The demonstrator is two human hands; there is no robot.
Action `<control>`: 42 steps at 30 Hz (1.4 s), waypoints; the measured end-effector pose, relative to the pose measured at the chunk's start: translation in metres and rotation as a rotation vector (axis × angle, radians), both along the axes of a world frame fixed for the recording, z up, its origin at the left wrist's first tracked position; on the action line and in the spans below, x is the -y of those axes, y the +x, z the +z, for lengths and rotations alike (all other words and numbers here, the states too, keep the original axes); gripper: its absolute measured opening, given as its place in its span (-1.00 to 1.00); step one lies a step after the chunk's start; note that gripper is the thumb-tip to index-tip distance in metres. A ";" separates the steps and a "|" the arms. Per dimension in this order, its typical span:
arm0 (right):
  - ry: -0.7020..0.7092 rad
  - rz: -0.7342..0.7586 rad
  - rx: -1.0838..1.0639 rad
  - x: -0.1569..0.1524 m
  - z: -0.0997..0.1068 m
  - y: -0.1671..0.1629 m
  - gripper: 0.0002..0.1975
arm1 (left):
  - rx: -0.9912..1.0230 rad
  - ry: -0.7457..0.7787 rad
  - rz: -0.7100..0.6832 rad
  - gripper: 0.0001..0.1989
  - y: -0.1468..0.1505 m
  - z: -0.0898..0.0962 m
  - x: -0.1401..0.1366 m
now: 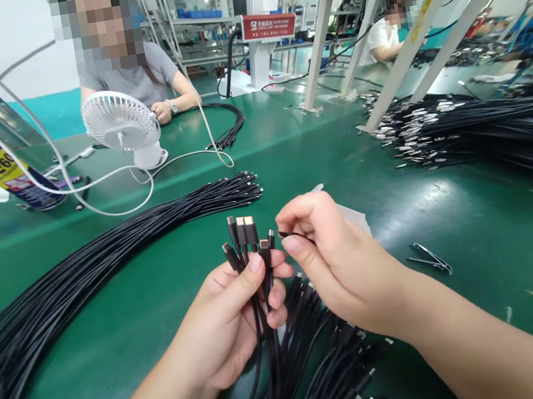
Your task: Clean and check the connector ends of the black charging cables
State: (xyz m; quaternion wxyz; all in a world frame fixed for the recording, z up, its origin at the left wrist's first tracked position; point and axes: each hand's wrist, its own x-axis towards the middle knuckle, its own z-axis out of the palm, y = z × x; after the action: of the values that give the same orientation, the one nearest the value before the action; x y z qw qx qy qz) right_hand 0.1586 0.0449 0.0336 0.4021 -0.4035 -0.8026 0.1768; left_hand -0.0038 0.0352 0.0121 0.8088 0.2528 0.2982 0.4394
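Your left hand [237,319] is closed around a small bunch of black cables [257,302], your thumb pressed across the front and the connectors [251,230] standing up above it, metal ends uppermost. Your right hand [339,255] is just beside it, thumb and forefinger pinching a thin black strand [296,232]; its tip points at the rightmost connector (whether the two touch, you cannot tell from here). The bunch is above the bench [289,149], in front of you, and its cables run down to a loose pile [321,352] below your hands.

To your left, a long curved bundle [116,240] lies on the bench, its connector ends gathered beyond your left hand. A nail clipper [439,264] lies to the right of your right hand, and a white sheet [356,217] shows behind your knuckles. Farther off stand a white fan [120,121] and a tilted-looking spray can [14,175], near a seated co-worker [133,79].
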 end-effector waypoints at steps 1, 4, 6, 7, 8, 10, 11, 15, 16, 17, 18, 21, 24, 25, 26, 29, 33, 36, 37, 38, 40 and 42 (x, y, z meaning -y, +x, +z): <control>0.048 0.007 0.023 0.000 -0.001 0.000 -0.89 | 0.012 -0.009 -0.001 -0.84 0.000 0.001 0.000; 0.210 0.008 0.120 0.001 0.000 -0.001 -0.84 | 0.035 -0.017 -0.005 -0.83 -0.001 0.002 0.000; 0.317 -0.016 0.182 0.002 0.002 -0.002 -0.83 | 0.041 -0.019 -0.007 -0.83 -0.002 0.003 0.001; 0.355 -0.037 0.211 0.003 0.003 -0.002 -0.82 | 0.042 -0.020 -0.006 -0.83 -0.002 0.003 0.001; 0.381 -0.062 0.239 0.004 0.004 -0.002 -0.82 | 0.042 -0.020 -0.005 -0.83 -0.002 0.002 0.001; 0.411 -0.107 0.301 0.006 0.005 -0.002 -0.82 | 0.041 -0.014 -0.005 -0.84 -0.001 0.002 0.001; 0.421 -0.123 0.329 0.007 0.006 -0.002 -0.81 | 0.042 -0.011 -0.007 -0.85 -0.001 0.002 0.001; 0.471 -0.157 0.390 0.009 0.006 -0.001 -0.78 | 0.045 -0.007 -0.003 -0.86 0.001 0.002 0.000; 0.481 -0.165 0.401 0.010 0.006 -0.001 -0.77 | 0.042 -0.012 -0.002 -0.86 0.001 0.002 0.000; 0.489 -0.172 0.412 0.010 0.006 -0.001 -0.76 | 0.036 -0.017 -0.002 -0.86 0.001 0.002 0.000; 0.494 -0.178 0.422 0.010 0.006 -0.001 -0.76 | 0.031 -0.020 -0.003 -0.87 0.002 0.002 0.000; 0.502 -0.191 0.445 0.009 0.005 -0.002 -0.75 | 0.022 -0.024 0.000 -0.87 0.002 0.001 0.000; 0.504 -0.199 0.464 0.008 0.004 -0.002 -0.74 | 0.023 -0.031 0.007 -0.86 0.002 0.000 0.000; 0.505 -0.202 0.466 0.008 0.004 -0.002 -0.74 | 0.022 -0.033 0.007 -0.85 0.002 0.000 0.000; 0.506 -0.203 0.466 0.008 0.004 -0.002 -0.74 | 0.022 -0.033 0.008 -0.85 0.002 -0.001 0.000; 0.511 -0.196 0.457 0.008 0.003 -0.002 -0.74 | 0.019 -0.028 0.011 -0.84 0.002 -0.001 0.000; 0.514 -0.183 0.452 0.008 0.002 -0.001 -0.74 | 0.017 -0.028 0.023 -0.85 0.002 -0.002 -0.001; 0.507 -0.180 0.461 0.008 0.003 0.000 -0.74 | 0.008 -0.030 0.029 -0.86 0.002 -0.002 -0.001; 0.503 -0.179 0.466 0.008 0.003 0.000 -0.74 | 0.001 -0.030 0.032 -0.85 0.003 -0.002 -0.002; 0.500 -0.178 0.468 0.008 0.003 0.001 -0.74 | -0.006 -0.028 0.035 -0.85 0.003 -0.003 -0.002; 0.494 -0.177 0.469 0.008 0.004 0.002 -0.74 | -0.018 -0.027 0.041 -0.83 0.003 -0.003 -0.002; 0.488 -0.176 0.474 0.008 0.004 0.002 -0.73 | -0.018 -0.023 0.045 -0.83 0.003 -0.004 -0.002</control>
State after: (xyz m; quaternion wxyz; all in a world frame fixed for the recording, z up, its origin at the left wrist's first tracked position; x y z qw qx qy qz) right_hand 0.1610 0.0372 0.0378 0.3030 -0.3930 -0.8544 -0.1540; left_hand -0.0007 0.0373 0.0080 0.7989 0.2407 0.3162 0.4515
